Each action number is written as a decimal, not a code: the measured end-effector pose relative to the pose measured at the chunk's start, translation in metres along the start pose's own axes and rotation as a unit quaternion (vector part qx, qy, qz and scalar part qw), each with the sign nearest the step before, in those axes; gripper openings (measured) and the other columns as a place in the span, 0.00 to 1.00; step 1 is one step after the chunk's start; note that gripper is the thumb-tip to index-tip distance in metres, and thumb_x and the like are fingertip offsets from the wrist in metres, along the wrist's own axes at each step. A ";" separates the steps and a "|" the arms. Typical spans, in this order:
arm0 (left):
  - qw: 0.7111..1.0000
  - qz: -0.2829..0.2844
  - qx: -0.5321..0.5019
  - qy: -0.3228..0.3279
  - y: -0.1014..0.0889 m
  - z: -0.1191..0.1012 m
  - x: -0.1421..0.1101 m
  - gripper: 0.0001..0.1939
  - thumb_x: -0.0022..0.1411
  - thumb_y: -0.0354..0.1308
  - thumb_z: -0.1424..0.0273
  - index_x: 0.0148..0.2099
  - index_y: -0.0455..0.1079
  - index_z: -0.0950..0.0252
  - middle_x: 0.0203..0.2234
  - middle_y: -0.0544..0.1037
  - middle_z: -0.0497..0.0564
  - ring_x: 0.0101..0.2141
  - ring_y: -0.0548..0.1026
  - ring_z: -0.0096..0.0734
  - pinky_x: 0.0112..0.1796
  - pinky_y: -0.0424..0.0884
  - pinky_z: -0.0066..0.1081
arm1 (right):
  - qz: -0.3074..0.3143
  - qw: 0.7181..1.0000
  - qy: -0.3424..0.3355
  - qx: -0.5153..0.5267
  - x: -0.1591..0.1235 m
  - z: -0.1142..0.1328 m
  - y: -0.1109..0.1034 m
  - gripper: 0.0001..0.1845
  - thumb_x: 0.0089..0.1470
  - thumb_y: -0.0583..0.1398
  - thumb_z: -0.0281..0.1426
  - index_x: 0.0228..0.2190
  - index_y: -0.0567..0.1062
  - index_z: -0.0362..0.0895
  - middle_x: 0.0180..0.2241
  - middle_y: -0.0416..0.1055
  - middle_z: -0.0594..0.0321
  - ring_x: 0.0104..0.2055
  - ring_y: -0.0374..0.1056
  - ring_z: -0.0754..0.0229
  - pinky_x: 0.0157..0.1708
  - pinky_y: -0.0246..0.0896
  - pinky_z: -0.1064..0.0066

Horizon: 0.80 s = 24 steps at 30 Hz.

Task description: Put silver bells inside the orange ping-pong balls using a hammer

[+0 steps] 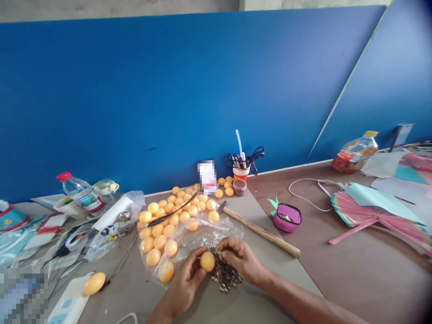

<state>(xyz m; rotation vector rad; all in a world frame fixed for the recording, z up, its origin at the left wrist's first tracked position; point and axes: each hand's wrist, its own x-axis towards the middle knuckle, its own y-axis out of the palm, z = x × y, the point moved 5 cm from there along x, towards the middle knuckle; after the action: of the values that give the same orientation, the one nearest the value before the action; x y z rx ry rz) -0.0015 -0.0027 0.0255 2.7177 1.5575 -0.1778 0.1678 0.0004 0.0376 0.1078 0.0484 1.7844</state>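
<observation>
My left hand (187, 281) is closed around an orange ping-pong ball (207, 261), held between thumb and fingers above the table. Close beside it, my right hand (241, 260) has its thumb and fingers pinched together over a pile of small shiny metal pieces (227, 276). Whatever is in that pinch is too small or hidden to make out. Behind the hands lies a clear plastic bag (219, 229) with many more orange balls (157, 230) in it. A dark strap-like strip (168, 217) rests across the balls.
A hammer's wooden handle (263, 232) lies right of the bag. Farther right are a purple pouch (287, 218) and a pink fan (374, 216). A cup of tools (240, 172) stands by the blue partition (189, 90). At left are bottles, cables and a power strip (67, 303).
</observation>
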 end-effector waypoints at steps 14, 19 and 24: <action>1.000 0.000 -0.009 0.005 0.001 -0.003 -0.001 0.21 0.61 0.58 0.58 0.55 0.66 0.58 0.47 0.76 0.54 0.49 0.73 0.42 0.50 0.68 0.38 | 0.020 0.998 0.010 0.056 0.002 0.004 0.000 0.12 0.50 0.62 0.39 0.24 0.73 0.42 0.22 0.68 0.66 0.23 0.61 0.68 0.27 0.55 0.73; 1.000 0.000 0.002 -0.001 0.002 -0.004 -0.001 0.21 0.61 0.57 0.57 0.55 0.65 0.58 0.47 0.77 0.54 0.47 0.73 0.41 0.49 0.68 0.38 | 0.019 0.997 0.026 0.065 0.001 -0.001 -0.002 0.14 0.50 0.62 0.41 0.27 0.72 0.43 0.19 0.63 0.70 0.19 0.55 0.69 0.22 0.49 0.75; 1.000 0.005 0.013 0.001 0.002 -0.006 0.000 0.22 0.61 0.57 0.56 0.54 0.65 0.58 0.46 0.77 0.53 0.46 0.73 0.41 0.48 0.69 0.37 | 0.019 0.998 -0.008 0.058 0.002 0.001 -0.002 0.14 0.52 0.62 0.41 0.25 0.73 0.42 0.22 0.63 0.68 0.22 0.56 0.69 0.23 0.51 0.75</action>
<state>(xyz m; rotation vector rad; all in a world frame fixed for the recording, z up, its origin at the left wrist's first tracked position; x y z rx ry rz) 0.0004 -0.0032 0.0312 2.7453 1.5518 -0.1956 0.1696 0.0029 0.0383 0.2088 0.1396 1.8182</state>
